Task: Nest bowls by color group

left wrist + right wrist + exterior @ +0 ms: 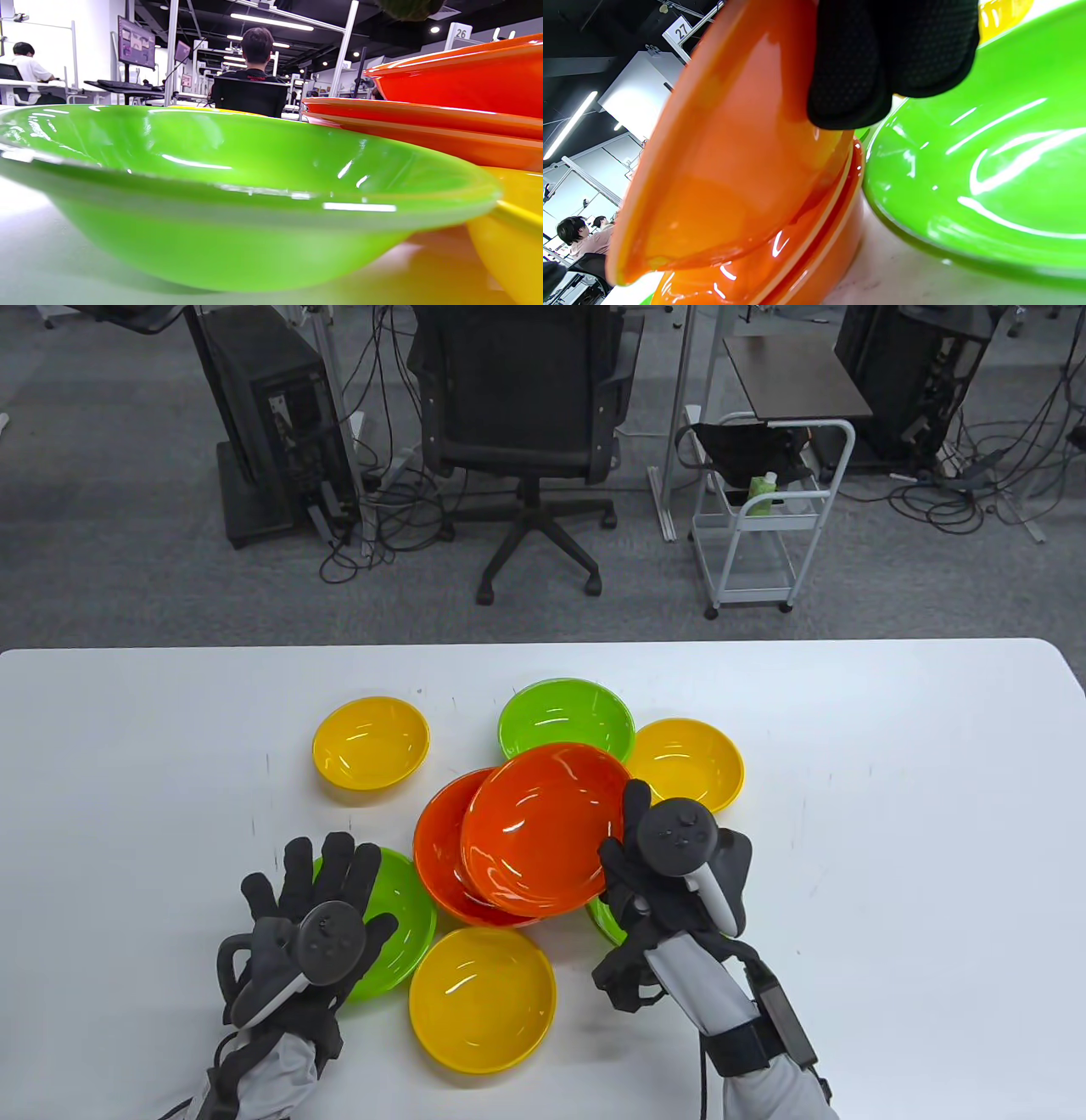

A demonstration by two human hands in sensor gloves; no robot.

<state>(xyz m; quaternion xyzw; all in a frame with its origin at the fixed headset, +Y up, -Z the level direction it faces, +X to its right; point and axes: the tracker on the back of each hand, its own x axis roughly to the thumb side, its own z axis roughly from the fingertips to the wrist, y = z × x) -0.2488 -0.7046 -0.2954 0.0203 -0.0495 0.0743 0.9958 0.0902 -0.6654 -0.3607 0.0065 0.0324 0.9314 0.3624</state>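
Observation:
My right hand (624, 848) grips the right rim of an orange bowl (543, 827) and holds it tilted over the orange stack (437, 857). In the right wrist view my fingertips (874, 67) press the held orange bowl's (725, 161) underside above the orange stack (806, 262). My left hand (327, 874) is open, fingers spread over the near-left green bowl (403, 912), which fills the left wrist view (237, 199). Another green bowl (607, 923) is partly hidden under my right hand and also shows in the right wrist view (988, 169).
A third green bowl (566, 719) sits at the back. Yellow bowls lie at the back left (370, 742), back right (687, 763) and front centre (482, 997). The white table (891, 814) stretches to both sides.

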